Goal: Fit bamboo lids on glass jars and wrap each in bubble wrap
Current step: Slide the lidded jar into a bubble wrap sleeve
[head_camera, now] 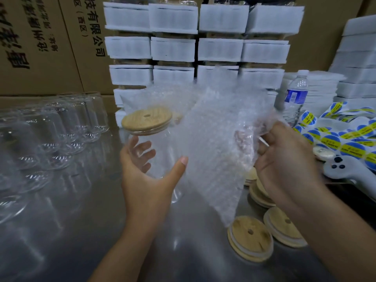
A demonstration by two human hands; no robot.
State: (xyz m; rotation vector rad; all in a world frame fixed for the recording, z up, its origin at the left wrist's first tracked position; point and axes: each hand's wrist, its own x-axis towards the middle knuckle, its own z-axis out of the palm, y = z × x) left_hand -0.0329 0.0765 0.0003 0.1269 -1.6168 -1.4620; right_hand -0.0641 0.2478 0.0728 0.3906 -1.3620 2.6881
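Left hand (142,176) curled round the glass jar (160,155), lifted off the table (101,241), bamboo lid (147,120) seated on top. Right hand (284,161) pinches the bubble wrap (215,143), hanging just beside the jar. Loose lids (250,239) near right.

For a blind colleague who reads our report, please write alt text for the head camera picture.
A person's left hand holds a glass jar capped with a bamboo lid, while the right hand grips a piece of bubble wrap beside it. On the metal table lie loose bamboo lids; empty glass jars stand at the left.
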